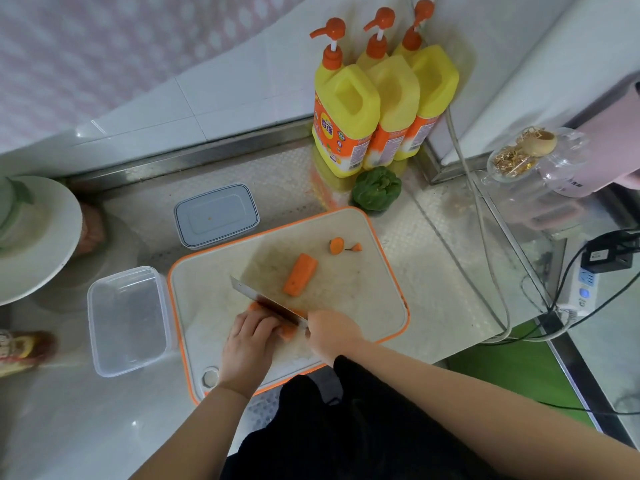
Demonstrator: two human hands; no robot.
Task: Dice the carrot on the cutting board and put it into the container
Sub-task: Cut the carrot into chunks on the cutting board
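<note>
On the steel tabletop (pixel 433 265), nearest the body: white cutting board (pixel 207 306) with orange rim, lying just right of clear container (pixel 128 320), nothing visible inside yet. Behind that, grey lid (pixel 216 214); further back, three yellow bottles (pixel 346 112) and green pepper (pixel 376 189). Mid-board, uncut carrot half (pixel 300 274); beyond it, trimmed carrot end (pixel 336 245) and small tip. Near edge: left hand (pixel 251 344), fingers curled down, grip pinning the other carrot piece (pixel 287 332), mostly hidden. Right hand (pixel 332 336), grip closed round knife (pixel 266 303) handle, blade set across that piece. Judged early: ends trimmed, carrot halved, dicing barely begun, one half untouched, all transfer to container left.
</note>
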